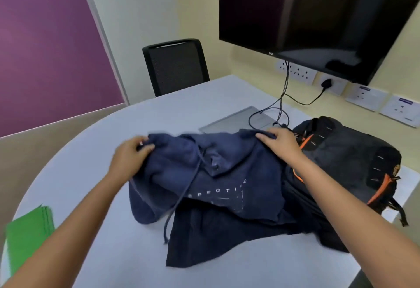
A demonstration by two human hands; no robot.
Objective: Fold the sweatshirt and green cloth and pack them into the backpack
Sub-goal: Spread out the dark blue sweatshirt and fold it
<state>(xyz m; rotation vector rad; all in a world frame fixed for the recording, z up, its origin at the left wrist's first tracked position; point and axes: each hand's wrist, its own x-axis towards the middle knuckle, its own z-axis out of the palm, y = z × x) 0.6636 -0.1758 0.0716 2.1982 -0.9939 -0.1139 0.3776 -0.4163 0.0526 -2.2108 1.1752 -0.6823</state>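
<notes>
A navy blue hooded sweatshirt (218, 187) with white lettering and a dangling drawstring lies bunched in the middle of the white table (95, 156). My left hand (130, 154) grips its upper left edge. My right hand (280, 143) grips its upper right edge, close to the backpack. The black backpack (354, 158) with orange zips lies on the table to the right, partly under the sweatshirt. A green cloth (29, 231), folded flat, sits at the table's near left edge.
A black office chair (175, 65) stands behind the table. A wall-mounted dark screen (318, 15) hangs at the upper right, with black cables (281, 103) running down to a grey floor-box lid (236, 119) set in the table. Wall sockets (295, 71) line the wall.
</notes>
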